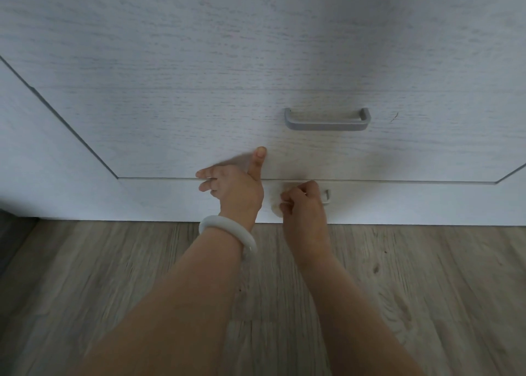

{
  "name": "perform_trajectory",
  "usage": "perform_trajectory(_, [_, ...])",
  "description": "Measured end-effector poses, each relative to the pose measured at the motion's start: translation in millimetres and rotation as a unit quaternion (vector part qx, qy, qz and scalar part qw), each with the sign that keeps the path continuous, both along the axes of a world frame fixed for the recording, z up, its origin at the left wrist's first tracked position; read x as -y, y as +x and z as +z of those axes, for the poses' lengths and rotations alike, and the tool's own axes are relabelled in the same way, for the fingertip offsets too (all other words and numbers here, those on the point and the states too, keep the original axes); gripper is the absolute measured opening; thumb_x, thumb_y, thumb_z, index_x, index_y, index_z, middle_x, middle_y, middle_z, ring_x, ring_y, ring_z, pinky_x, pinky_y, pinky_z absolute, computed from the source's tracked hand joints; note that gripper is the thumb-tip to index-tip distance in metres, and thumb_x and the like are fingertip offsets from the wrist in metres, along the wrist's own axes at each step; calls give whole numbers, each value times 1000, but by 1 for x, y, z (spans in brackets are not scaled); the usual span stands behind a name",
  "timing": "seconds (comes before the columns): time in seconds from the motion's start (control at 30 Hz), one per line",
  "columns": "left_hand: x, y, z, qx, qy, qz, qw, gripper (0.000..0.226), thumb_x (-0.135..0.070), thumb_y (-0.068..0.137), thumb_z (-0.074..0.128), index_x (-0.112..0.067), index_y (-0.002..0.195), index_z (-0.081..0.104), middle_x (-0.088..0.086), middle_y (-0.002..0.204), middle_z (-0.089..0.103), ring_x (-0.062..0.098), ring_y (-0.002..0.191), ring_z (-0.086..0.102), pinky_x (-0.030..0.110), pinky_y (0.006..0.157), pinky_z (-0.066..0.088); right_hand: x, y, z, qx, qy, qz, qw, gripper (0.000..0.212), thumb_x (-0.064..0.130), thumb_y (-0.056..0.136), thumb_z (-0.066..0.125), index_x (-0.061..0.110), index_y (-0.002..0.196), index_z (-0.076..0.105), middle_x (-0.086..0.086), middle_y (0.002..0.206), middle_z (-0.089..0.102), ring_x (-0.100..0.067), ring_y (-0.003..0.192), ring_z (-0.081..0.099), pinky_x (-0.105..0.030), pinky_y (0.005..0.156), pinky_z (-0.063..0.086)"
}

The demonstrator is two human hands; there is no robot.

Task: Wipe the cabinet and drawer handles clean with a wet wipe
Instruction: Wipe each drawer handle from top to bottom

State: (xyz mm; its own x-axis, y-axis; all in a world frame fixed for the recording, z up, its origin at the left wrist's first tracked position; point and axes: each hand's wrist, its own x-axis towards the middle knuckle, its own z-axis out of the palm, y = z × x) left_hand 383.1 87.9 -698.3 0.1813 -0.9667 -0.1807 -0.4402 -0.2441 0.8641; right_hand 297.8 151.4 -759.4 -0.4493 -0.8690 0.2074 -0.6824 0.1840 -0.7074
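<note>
Your right hand point(303, 202) sits low on the bottom drawer front point(398, 202), at about 6 o'clock from the grey handle point(327, 120) of the drawer above. Its fingers are curled tight around a crumpled wet wipe point(275, 204), which peeks out pale and bunched at the hand's 9 o'clock side. The hand covers most of the lower drawer handle point(327, 196); only that handle's right end shows, poking out at the hand's 3 o'clock, so you cannot tell how much of the bar the wipe touches.

Your left hand point(233, 187) lies just beside the right, at its 9 o'clock, spread against the cabinet. The thumb points up toward 12 o'clock and rests on the upper drawer front point(199, 105); the fingers stretch out toward 9 o'clock along the seam between the two drawers. It holds nothing. A white bangle point(227, 232) rings that wrist.

The upper grey handle is bare and well apart from both hands, at roughly 1 o'clock from the left thumb. A side panel point(42, 148) of the cabinet runs off at 9 o'clock. Wood-grain flooring point(427, 290) fills the space beneath your forearms, from 4 o'clock round to 8 o'clock, meeting the base of the cabinet just below your hands.
</note>
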Motion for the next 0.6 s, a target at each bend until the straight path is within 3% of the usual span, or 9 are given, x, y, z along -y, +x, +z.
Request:
perform_trajectory(0.17, [2,2,5,-18,80,-2,997,120,-66,82,51,17,141,-11,41,150,0,51,140,12,56,115,17,-9,-28,-2,21,-1,-88,996,9,-1,85,59,0,89,67,-5,100,53,-19,80,54,-27,72,44])
perform_trajectory(0.27, [3,4,0,1,8,-13,1000,109,-64,84,51,27,133,18,49,139,18,62,129,23,67,106,24,-10,-21,-1,5,-8,-101,995,10,-1,86,56,0,91,65,-4,102,51,-22,82,54,-31,73,47])
perform_trajectory(0.33, [1,4,-3,17,-4,-11,1000,106,-64,84,50,27,131,24,50,136,23,64,125,26,69,103,26,-9,-11,-4,-22,-28,-59,998,7,-1,85,59,0,88,64,-5,99,51,-23,84,54,-33,74,48])
perform_trajectory(0.43, [4,1,-1,5,26,-3,1000,112,-65,83,52,25,137,12,48,142,15,62,131,20,67,108,22,-9,-18,-7,-34,-30,-32,998,3,0,82,64,2,84,66,-1,93,52,-21,82,55,-31,72,47])
perform_trajectory(0.53, [4,-1,4,3,107,-3,994,123,-71,79,48,12,143,-15,39,151,-2,47,142,10,54,116,17,-17,-44,-3,7,-25,-57,998,3,1,81,67,3,82,69,3,90,52,-16,78,54,-15,68,40])
perform_trajectory(0.6, [4,-1,5,-14,92,3,996,124,-70,78,50,16,142,-14,40,150,-1,48,142,11,53,116,18,-23,-55,0,36,-29,-75,996,4,1,81,67,4,80,69,3,90,53,-12,76,53,-7,68,38])
